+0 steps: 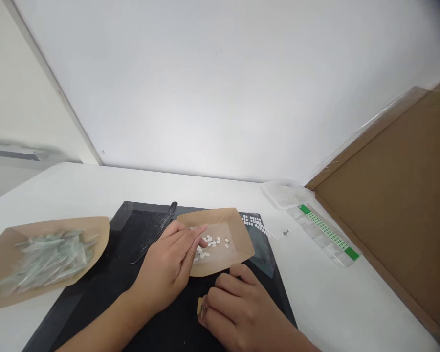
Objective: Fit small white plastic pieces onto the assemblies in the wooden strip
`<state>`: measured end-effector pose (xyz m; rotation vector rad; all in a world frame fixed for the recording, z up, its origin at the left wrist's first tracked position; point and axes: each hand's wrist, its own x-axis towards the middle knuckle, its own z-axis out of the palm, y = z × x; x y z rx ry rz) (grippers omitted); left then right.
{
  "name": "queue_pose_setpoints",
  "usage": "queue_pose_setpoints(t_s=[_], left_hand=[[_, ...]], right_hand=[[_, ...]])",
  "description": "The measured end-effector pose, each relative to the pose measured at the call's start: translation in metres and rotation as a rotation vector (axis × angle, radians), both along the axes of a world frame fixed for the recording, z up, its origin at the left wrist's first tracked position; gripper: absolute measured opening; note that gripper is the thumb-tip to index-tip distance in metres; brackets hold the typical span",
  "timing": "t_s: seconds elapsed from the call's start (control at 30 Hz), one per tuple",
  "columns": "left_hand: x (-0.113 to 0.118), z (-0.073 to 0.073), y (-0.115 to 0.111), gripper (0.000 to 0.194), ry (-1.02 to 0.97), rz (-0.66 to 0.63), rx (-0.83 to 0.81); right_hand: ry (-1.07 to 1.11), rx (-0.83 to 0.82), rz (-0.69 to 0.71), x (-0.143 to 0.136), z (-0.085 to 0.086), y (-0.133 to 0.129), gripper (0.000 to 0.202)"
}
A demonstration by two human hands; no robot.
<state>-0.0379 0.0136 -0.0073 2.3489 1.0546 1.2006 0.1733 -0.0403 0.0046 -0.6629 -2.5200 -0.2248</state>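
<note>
Presently catalogued, nearest first, all places taken from the black mat [132,293].

1. Right hand [242,305]: on the mat's near right part, fingers curled narrow, pinching a small tan piece [199,306] at the thumb side. What the piece is cannot be told.

2. Left hand [170,266]: over the mat's middle, fingers extended and loosely together, fingertips reaching into the small kraft paper tray [238,230] and touching the heap there; holding nothing that shows.

3. Small kraft paper tray: on the mat's far right part, lined with a clear film. Holds small white pellets [211,242], a loose cluster plus a few strays. By appearance the sorting or picking is mid-course: most pellets lie ungathered in the tray.

4. Dark flat blade [157,230]: lying diagonally on the mat's far middle, just left of the small tray, untouched.

5. Large kraft paper tray [95,230]: off the mat's left edge, overlapping it slightly, filled with clear greenish packets [44,259].

6. Sheet of white dots [254,222]: at the mat's far right corner, some cells apparently used.

7. Green-edged strip [326,234] and clear plastic container [286,193]: well right of the mat, on the white table [333,303].

8. Cardboard sheet [399,205]: farthest right, propped aslant.
</note>
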Motion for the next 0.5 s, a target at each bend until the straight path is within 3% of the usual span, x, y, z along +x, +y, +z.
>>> queue_pose_setpoints(t_s=[0.3, 0.5], left_hand=[[0.000, 0.002, -0.001, 0.049, 0.019, 0.011, 0.021], [-0.001, 0.002, -0.001, 0.048, 0.008, 0.022, -0.007]], right_hand=[[-0.008, -0.039, 0.050, 0.004, 0.009, 0.004, 0.016], [0.108, -0.134, 0.093, 0.011, 0.021, 0.005, 0.021]])
